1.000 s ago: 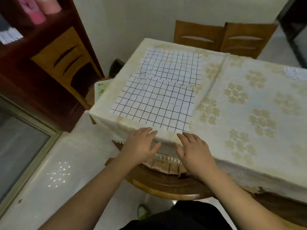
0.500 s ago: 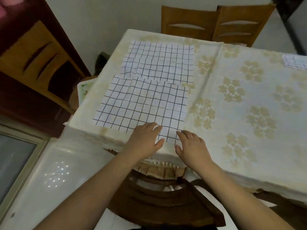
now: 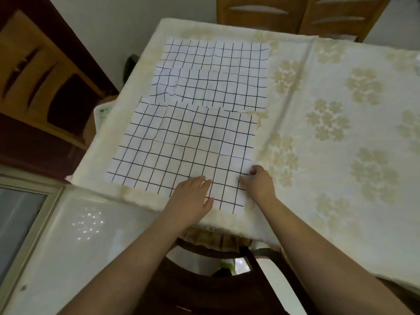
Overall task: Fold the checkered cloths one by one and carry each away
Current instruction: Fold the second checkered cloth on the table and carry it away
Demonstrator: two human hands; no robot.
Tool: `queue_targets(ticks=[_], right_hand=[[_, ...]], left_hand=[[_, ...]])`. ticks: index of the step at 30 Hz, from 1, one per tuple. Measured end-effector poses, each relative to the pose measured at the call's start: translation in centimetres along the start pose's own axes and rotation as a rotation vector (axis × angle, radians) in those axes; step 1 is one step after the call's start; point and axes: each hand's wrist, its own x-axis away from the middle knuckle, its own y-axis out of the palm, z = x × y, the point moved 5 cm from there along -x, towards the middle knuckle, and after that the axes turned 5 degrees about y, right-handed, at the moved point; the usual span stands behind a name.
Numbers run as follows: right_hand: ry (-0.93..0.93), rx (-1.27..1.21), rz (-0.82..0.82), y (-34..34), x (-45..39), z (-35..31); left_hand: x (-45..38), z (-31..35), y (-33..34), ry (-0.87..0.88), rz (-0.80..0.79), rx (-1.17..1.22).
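Two white cloths with a black grid lie flat on the table. The near checkered cloth [image 3: 181, 146] reaches almost to the table's front edge; the far checkered cloth [image 3: 213, 73] lies just behind it, their edges meeting. My left hand [image 3: 193, 198] rests flat on the near cloth's front edge, fingers straight. My right hand [image 3: 258, 183] sits at the near cloth's right front corner with its fingers curled, pinching the cloth's right edge.
The table [image 3: 341, 155] wears a cream cloth with pale flower prints. Two wooden chairs [image 3: 295, 12] stand behind it, another dark chair [image 3: 204, 280] is tucked under the front edge. A dark wooden cabinet [image 3: 34, 76] stands at the left.
Both hands moved forward from the table's edge onto the near cloth. The right hand went from flat fingers to curled at the cloth's right edge. The camera came closer over the table.
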Motion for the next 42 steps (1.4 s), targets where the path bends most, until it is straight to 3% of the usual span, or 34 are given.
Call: queue_targets(ticks=[3,6,19,25,30,42], right_hand=[[0.12,-0.151,0.058,0.0,-1.5,0.3],[0.174,-0.148,0.069,0.6,-2.7,0.5],[0.179,-0.286,0.093,-0.8,-1.7,2.6],[0.135,-0.366,0.177,-3.5,1.0,6.1],[0.196,-0.594,0.23,-5.2,4.0,10.3],[0.292,-0.688,0.373,-10.7,8.0,17.5]], left_hand=[[0.1,0.0,0.8,-0.009,-0.023,0.033],[0.2,-0.2,1.5,-0.03,-0.031,0.046],[1.4,0.8,0.7,-0.009,-0.031,0.035],[3.2,3.4,0.3,0.05,-0.007,0.027],[4.7,5.2,0.8,0.133,-0.012,0.049],[4.9,9.5,2.3,0.296,-0.003,0.065]])
